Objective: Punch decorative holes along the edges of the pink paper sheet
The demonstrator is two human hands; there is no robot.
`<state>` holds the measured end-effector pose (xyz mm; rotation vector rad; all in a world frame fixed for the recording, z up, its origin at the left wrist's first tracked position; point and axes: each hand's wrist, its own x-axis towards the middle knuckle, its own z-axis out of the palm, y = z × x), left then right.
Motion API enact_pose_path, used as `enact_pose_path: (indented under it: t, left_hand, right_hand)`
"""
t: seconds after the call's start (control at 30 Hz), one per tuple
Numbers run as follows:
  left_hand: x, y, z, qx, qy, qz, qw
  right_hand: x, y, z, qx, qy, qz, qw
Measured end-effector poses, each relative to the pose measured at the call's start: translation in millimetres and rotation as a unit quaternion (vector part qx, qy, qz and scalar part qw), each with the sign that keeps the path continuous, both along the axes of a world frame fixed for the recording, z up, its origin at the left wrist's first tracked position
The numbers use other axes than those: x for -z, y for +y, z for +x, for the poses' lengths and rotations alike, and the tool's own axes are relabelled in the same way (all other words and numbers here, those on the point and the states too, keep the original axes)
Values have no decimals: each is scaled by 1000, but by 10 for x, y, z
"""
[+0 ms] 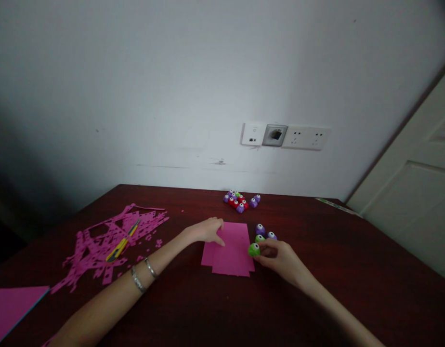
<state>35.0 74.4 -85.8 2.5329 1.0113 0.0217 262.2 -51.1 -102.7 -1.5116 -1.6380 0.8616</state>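
Pinched in my right hand (282, 260) is a small green one-eyed figure (254, 249), held at the right edge of a stack of pink sheets (231, 255). Just behind those fingers stand another green one-eyed figure (259, 238) and two purple ones, one of them a purple figure (260, 229). My left hand (209, 230) rests at the upper left of the pink sheets, fingers apart, with the thumb over the paper. It holds nothing that I can see. Two silver bangles (137, 279) circle the left forearm.
Further back sits a cluster of red, purple and green one-eyed figures (236, 202). Pink paper scraps (88, 253) spread on the left with a yellow utility knife (122, 243) on them. A pink sheet (16, 308) lies front left. Wall sockets (305, 138) are above the dark table (316, 279).
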Motion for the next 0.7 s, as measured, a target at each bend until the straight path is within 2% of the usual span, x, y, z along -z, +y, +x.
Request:
enact_pose_path:
  t: [0.4, 0.53, 0.7]
  left_hand:
    - [65, 26, 18, -39, -12, -7, 999]
    - [106, 59, 30, -46, -48, -49, 997]
    - [12, 98, 1, -18, -122, -88, 988]
  right_hand:
    - [-12, -13, -5, -12, 9, -8, 1000]
    - [-22, -14, -1, -10, -7, -3, 1000]
    - [-24, -12, 7, -8, -42, 28, 999]
